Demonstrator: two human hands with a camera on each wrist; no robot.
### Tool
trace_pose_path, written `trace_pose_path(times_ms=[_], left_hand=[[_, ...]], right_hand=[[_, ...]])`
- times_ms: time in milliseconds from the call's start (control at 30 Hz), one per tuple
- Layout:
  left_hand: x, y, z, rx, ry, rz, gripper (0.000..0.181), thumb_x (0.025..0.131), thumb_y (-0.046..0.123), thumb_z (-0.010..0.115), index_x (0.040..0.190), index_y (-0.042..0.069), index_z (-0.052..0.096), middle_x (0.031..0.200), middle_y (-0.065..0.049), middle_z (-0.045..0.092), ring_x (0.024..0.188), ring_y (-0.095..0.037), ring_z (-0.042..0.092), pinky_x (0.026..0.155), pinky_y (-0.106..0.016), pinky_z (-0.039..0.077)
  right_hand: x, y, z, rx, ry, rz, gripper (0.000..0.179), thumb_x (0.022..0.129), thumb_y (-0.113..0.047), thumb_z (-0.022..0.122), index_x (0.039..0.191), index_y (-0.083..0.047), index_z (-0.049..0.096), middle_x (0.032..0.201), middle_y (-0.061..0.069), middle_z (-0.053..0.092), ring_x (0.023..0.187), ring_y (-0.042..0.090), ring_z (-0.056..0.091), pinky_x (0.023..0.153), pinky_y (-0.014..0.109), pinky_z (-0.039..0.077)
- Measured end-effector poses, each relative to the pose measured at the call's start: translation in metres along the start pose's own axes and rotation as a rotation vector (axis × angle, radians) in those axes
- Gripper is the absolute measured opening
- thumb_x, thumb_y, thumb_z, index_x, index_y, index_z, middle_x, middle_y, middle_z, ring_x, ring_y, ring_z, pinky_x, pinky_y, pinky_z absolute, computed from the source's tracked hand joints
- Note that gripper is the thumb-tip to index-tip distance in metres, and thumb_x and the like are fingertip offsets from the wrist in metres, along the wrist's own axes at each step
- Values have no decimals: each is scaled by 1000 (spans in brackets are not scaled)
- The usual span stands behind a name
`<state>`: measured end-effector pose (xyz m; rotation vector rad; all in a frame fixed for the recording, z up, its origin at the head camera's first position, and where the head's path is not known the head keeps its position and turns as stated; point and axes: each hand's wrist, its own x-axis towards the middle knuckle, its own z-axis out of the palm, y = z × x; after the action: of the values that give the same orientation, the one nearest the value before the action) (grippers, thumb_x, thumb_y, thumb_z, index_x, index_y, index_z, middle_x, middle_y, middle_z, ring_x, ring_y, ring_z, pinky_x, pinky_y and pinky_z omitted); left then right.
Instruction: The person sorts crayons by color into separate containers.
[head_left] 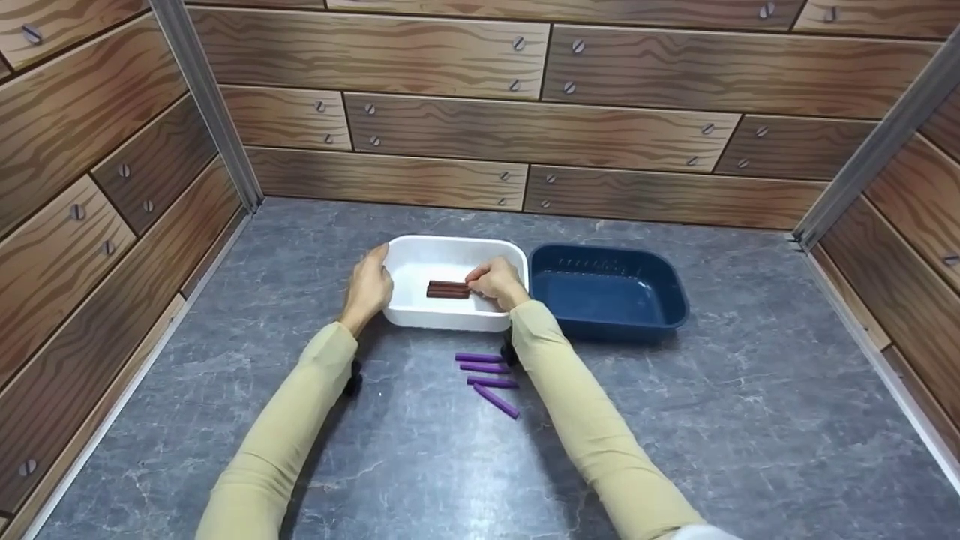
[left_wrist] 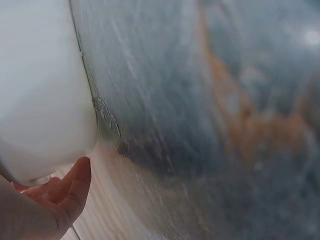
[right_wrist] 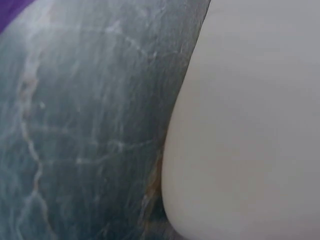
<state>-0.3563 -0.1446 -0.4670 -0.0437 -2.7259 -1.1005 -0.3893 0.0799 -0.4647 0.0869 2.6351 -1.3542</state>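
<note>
A white plastic bin [head_left: 409, 259] sits on the table, with its left end gripped by my left hand [head_left: 369, 286]. In the left wrist view, the fingers of that left hand [left_wrist: 60, 200] lie against the outer wall of the white bin [left_wrist: 45, 90]. My right hand [head_left: 496, 280] reaches inside the bin and pinches the right end of a brown stick [head_left: 448, 289] lying alongside others like it. The fingertips partly hide that end. The right wrist view shows only the outer wall of the bin [right_wrist: 245, 120], without the hand.
Several purple sticks [head_left: 493, 382] lie on the grey marbled tabletop [head_left: 420, 450] in front of the white bin. A dark blue bin [head_left: 611, 296] stands close to its right. Wood-patterned walls [head_left: 450, 127] enclose the back and both sides.
</note>
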Motion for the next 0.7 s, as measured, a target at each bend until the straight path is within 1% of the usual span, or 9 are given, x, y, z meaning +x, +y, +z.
trace_pose_path(times_ms=[100,267,367,567,633,700], left_hand=[[0,1,0,3,-1,-1,50,97,-2,32,147,-3,40,151,-20,42,141,-34,39,119,-43,31],[1,0,1,8,14,23,50,96,-4,33,145,-5,41,149,-22,45,140,-35,41,119,-43,31],[1,0,0,13,22,22,50,96,-3,33,145,-3,42,148,-21,46,139,-35,41,119,-43,32],[1,0,1,-1,21,8,50,96,-3,34,145,-3,43,148,-21,46,139,-34,42,118,-43,33],[1,0,1,-10,15,3,49,97,-2,34,146,-3,42,149,-20,45,139,-34,42,118,-42,33],[1,-1,0,-14,14,3,49,97,-3,34,145,-4,42,149,-21,45,140,-34,41,119,-43,32]], right_hand=[[0,0,0,-2,7,6,17,83,2,67,96,-2,77,77,0,61,67,11,47,53,16,36],[0,-1,0,-17,0,10,18,85,1,65,98,-3,77,91,5,66,73,13,47,56,17,36],[0,-2,-1,-18,-5,7,15,87,-2,66,98,-3,77,89,4,66,72,12,48,57,17,38],[0,-2,-1,84,-41,24,18,90,-5,64,105,0,74,79,3,60,60,9,50,51,19,38],[0,-3,-1,130,-52,21,20,91,-6,63,108,0,73,79,4,61,60,10,50,51,20,39],[0,-3,-1,177,-62,0,22,93,-9,63,111,-1,72,83,5,63,65,11,53,55,22,42]])
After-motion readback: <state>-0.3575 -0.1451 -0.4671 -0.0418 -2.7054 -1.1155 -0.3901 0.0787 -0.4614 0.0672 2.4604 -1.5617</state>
